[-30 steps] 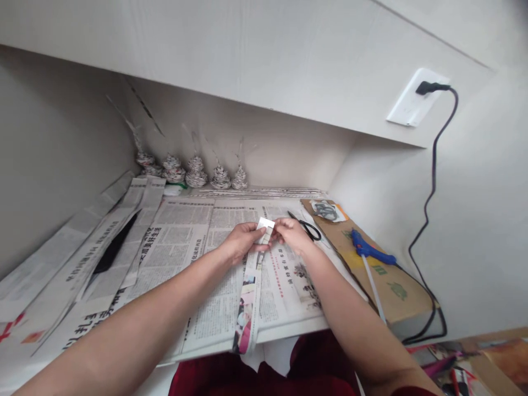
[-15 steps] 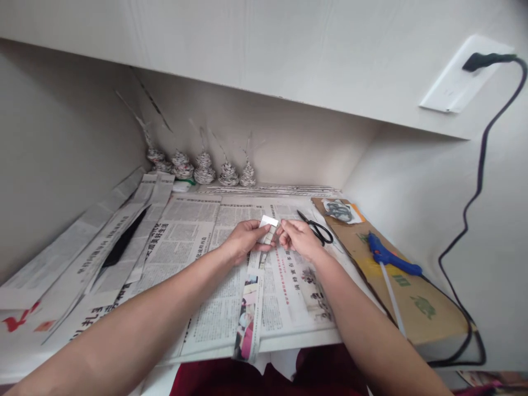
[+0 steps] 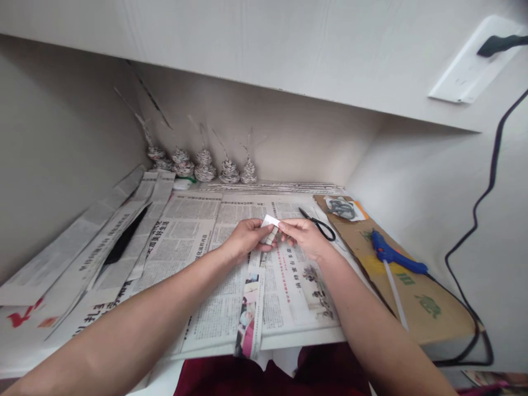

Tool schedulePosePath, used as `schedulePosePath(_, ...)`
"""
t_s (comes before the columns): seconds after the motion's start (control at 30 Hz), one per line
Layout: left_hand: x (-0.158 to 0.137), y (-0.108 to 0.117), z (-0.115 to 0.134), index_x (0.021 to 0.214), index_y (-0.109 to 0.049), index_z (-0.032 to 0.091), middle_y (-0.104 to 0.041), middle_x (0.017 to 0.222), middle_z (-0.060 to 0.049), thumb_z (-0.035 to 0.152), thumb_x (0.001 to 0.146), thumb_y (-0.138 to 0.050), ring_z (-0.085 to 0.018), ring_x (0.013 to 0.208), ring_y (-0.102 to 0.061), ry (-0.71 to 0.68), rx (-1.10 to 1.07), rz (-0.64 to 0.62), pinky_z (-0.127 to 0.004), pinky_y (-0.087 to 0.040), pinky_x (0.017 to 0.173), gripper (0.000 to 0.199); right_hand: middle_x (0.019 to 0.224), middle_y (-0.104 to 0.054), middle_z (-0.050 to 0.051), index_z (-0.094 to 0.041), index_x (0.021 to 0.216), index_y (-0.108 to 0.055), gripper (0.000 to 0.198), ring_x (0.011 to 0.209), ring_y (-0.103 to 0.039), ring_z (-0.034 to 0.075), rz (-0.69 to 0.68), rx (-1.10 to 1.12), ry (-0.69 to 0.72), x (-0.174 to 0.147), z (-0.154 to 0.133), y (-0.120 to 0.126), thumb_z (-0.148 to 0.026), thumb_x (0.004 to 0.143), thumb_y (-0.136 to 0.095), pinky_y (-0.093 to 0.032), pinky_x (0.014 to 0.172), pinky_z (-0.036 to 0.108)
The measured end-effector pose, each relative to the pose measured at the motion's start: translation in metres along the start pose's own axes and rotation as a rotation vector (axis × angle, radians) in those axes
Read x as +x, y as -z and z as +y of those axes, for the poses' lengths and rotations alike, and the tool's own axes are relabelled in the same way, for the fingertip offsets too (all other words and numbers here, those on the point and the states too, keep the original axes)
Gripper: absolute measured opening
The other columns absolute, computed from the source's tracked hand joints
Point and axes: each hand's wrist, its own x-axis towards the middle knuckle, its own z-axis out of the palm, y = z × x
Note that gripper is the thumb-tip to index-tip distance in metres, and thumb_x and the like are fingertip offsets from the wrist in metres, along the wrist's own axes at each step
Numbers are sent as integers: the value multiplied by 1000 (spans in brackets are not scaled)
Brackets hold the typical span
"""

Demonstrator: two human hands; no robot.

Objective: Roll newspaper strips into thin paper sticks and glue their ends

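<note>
Between thumb and fingers, my left hand (image 3: 249,235) grips a small white piece of folded paper (image 3: 269,222). At the paper's upper right corner, my right hand (image 3: 303,235) pinches with thumb and forefinger, its other fingers curled below. Fingers cover part of the paper, so how it is folded is hard to make out. Beneath both hands lie printed newspaper sheets (image 3: 193,258). A narrow newspaper strip with coloured pictures (image 3: 249,313) runs from under my hands to the table's front edge. Black-handled scissors (image 3: 324,226) lie just beyond my right hand.
A blue glue gun (image 3: 396,256) with a white glue stick rests on cardboard (image 3: 433,324) at right. Several gourd-shaped woven paper pieces (image 3: 205,165) stand at the back, beside thin paper rods (image 3: 280,188). Cut newspaper strips (image 3: 103,225) lie left. An overhanging white panel (image 3: 264,44) crosses above.
My right hand has come onto the paper's right corner; it was slightly apart before. The paper has tilted a little. The view has shifted slightly.
</note>
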Motion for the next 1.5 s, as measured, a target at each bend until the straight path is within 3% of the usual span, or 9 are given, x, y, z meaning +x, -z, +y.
schedulePosePath(0.2, 0, 0, -1, 91, -64, 10, -67, 82, -8, 36, 73, -69, -14, 66, -64, -13, 19, -9, -24, -55, 60, 32, 65, -58, 2, -14, 69, -65, 38, 54, -50, 9, 107, 95, -55, 3, 0, -1, -52, 73, -65, -32, 42, 20)
schedulePosePath(0.33, 0, -1, 2, 92, -64, 10, -67, 82, -9, 36, 71, -71, -14, 65, -64, -10, 2, 20, -25, -55, 60, 34, 73, -61, 6, -13, 84, -65, 46, 54, -54, 10, 106, 176, -112, 4, 1, 2, -57, 78, -56, -34, 41, 20)
schedulePosePath(0.43, 0, -1, 3, 89, -64, 10, -67, 82, -9, 37, 70, -71, -13, 64, -63, -20, -1, 20, -25, -54, 58, 34, 77, -64, 8, -13, 85, -64, 42, 58, -56, 12, -14, 145, -123, 2, 1, 2, -54, 80, -55, -36, 43, 20)
schedulePosePath(0.57, -1, 0, 3, 87, -65, 10, -67, 79, -8, 38, 71, -71, -13, 64, -63, -20, -6, 13, -23, -53, 56, 33, 77, -65, 6, -14, 82, -65, 32, 64, -56, 12, -140, 32, -25, -2, -2, 0, -46, 81, -58, -37, 49, 21)
schedulePosePath(1.03, -2, -1, 2, 88, -63, 10, -64, 70, -6, 40, 73, -68, -12, 58, -60, -5, 54, -9, -19, -48, 48, 35, 63, -61, 2, -15, 94, -72, 34, 56, -48, 9, -9, 65, -26, 2, 1, -6, -41, 72, -69, -31, 45, 20)
schedulePosePath(1.5, 0, 0, -5, 89, -65, 12, -67, 73, -6, 40, 70, -71, -15, 64, -64, -61, 63, -7, -25, -53, 58, 35, 56, -55, -1, -14, 81, -71, 29, 47, -42, 6, 11, 198, -115, 1, -2, -3, -40, 68, -73, -24, 41, 21)
